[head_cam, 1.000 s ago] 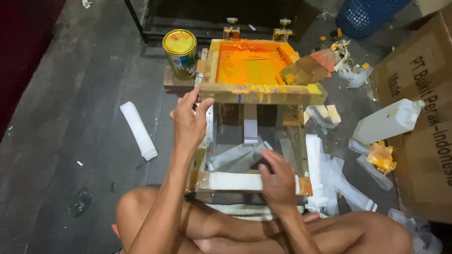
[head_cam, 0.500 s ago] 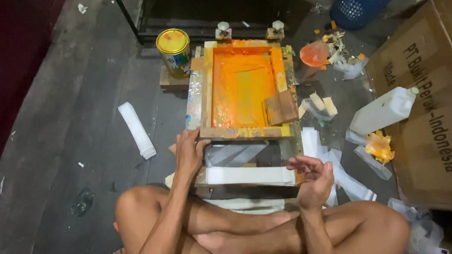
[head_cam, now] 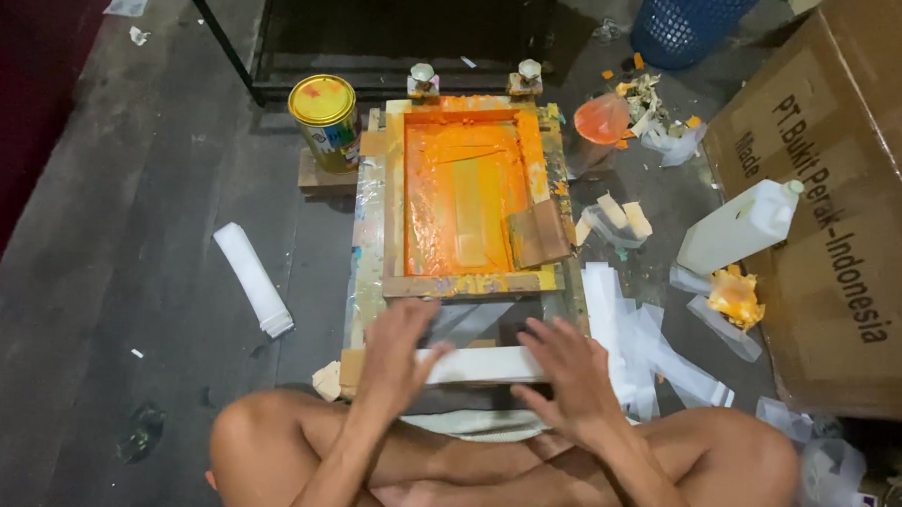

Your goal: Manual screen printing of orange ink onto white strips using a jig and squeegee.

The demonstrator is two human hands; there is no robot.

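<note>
Both hands lie flat on a white strip that runs crosswise on the board just in front of my crossed legs. Left hand is open, fingers spread, palm pressed on the strip's left end; right hand is open too, fingers fanned over the strip's right end; neither one grips anything. Strip sits below the near edge of the printing frame, a wooden frame smeared with orange and yellow ink, lying flat on the board. Inside the frame, toward its right side, a wooden squeegee rests tilted against the rim. Two clamps hold the far edge of the frame. Left of the frame stands a yellow tin with its lid on, set on a small block. Further left, on the dark floor, lies a stack of white strips, well apart from my hands. Right of the frame, more loose white strips and clear scraps are scattered. Beyond them, a white plastic jug leans against a big cardboard box. Blue basket at the far edge, top right.
</note>
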